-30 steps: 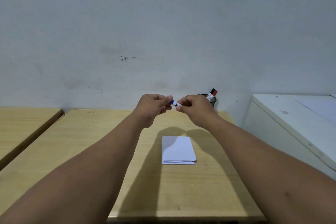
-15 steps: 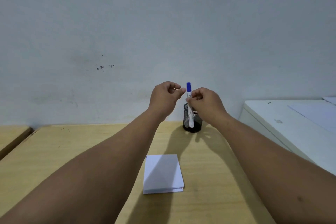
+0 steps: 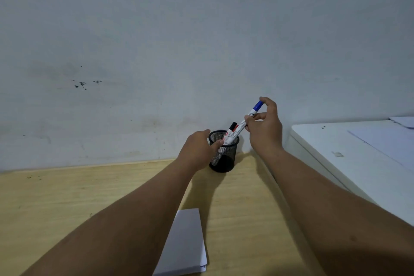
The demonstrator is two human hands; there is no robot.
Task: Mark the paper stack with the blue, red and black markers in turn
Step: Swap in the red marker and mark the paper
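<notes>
Head view shows the capped blue marker (image 3: 246, 119), pinched between both hands a second ago, now gripped only by the right hand (image 3: 265, 129) and slanting into the mesh cup (image 3: 224, 152), whose rim the loosely curled, empty left hand (image 3: 198, 149) touches, so blue's turn on the paper stack (image 3: 186, 244) seems over.

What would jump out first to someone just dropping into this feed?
The right hand pinches the blue marker at its capped end, its lower end slanting into the black mesh cup by the wall. The left hand touches the cup's near side; red and black markers stand inside. Near the bottom edge, the white paper stack lies on the wooden table.
</notes>
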